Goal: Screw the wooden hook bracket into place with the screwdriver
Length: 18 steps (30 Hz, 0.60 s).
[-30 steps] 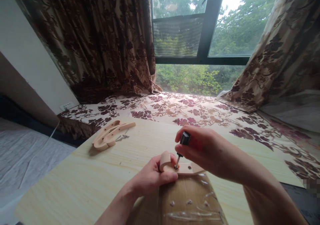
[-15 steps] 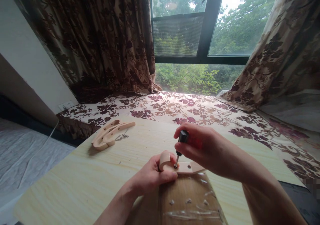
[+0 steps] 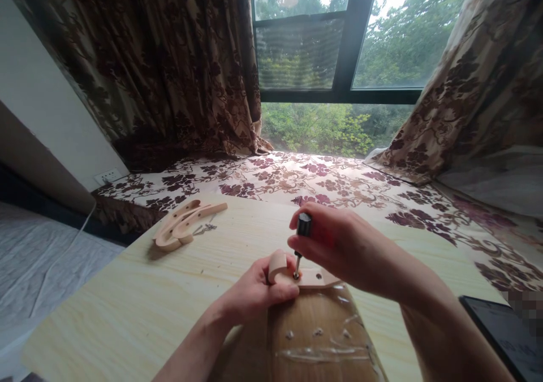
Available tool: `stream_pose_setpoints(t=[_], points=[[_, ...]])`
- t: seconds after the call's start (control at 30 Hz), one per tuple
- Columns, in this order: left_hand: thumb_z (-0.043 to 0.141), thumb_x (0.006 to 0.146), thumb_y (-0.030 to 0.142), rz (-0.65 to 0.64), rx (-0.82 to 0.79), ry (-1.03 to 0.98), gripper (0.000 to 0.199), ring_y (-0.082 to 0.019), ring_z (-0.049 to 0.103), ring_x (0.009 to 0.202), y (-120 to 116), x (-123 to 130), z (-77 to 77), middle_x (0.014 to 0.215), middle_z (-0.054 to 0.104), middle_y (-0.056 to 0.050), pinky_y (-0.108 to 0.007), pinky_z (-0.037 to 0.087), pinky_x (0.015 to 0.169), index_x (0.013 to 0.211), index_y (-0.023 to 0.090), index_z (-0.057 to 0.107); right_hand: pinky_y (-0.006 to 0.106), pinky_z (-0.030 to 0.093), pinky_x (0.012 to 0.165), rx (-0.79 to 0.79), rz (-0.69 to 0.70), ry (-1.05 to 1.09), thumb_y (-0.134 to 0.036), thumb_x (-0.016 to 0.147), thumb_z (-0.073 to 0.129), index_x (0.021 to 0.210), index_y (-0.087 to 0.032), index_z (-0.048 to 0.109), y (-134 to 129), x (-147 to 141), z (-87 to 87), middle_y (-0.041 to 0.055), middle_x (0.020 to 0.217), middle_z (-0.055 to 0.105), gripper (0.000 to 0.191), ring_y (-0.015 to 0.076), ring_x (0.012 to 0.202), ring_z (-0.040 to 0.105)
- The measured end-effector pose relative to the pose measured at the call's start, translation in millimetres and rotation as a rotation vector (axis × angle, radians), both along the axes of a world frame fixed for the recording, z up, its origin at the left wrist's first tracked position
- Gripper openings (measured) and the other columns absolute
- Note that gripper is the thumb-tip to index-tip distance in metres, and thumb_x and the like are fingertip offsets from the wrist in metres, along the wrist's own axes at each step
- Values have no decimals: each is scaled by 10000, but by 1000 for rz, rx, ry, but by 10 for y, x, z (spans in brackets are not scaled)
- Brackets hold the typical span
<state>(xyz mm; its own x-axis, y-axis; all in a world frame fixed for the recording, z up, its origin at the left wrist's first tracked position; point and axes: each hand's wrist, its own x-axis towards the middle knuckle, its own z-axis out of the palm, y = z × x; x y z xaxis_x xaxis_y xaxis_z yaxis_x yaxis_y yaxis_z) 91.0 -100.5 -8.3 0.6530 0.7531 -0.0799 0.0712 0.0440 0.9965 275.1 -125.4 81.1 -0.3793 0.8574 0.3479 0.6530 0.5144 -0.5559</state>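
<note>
My left hand (image 3: 265,286) grips the curled end of a pale wooden hook (image 3: 311,277), thumb along its near side. The hook lies across the far end of a brown wooden board (image 3: 318,320) with clear plastic film on it. In my right hand (image 3: 328,235) is a screwdriver (image 3: 304,224) with a black handle, held between thumb and fingers. Its shaft points down, slightly tilted, with the tip at a hole near the hook's curl. Another hole in the hook shows to the right. Part of the hook's far right end is hidden behind my right hand.
More curved wooden hooks (image 3: 173,229) lie at the table's left, with several screws (image 3: 206,227) beside them. The pale table (image 3: 139,297) borders a flower-patterned window seat (image 3: 271,178). A dark-screened device (image 3: 500,331) sits at the lower right.
The screwdriver handle has shifted slightly left, its tip staying at the same hole. My left hand keeps its hold on the hook. The whole view has moved a little, showing more of the dark-screened device.
</note>
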Motion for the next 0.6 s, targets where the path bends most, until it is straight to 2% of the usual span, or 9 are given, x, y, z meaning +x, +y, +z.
stream_pose_setpoints(t=[0.13,0.4,0.6], points=[[660,678,303,4,-3,3,264,-119,395,686,9,0,-10,757,482,29,-255,346,634,862,174,522,247,313,507,-45,61,-14,-272,846,573,738,-196,552,-71,-24,33,-23,621,553,133,102,553,435],[670,668,287,14,1,-2,251,-113,385,689,5,6,-2,773,480,36,-241,338,625,851,184,533,249,322,509,-3,-60,45,-366,866,553,707,-184,526,107,17,-56,-14,614,515,244,106,565,427],[680,665,332,8,-21,-6,287,-111,393,673,4,7,6,763,492,34,-244,346,622,857,180,529,242,303,500,-34,56,2,-286,840,580,741,-194,573,-30,-7,21,-33,621,540,135,92,554,432]])
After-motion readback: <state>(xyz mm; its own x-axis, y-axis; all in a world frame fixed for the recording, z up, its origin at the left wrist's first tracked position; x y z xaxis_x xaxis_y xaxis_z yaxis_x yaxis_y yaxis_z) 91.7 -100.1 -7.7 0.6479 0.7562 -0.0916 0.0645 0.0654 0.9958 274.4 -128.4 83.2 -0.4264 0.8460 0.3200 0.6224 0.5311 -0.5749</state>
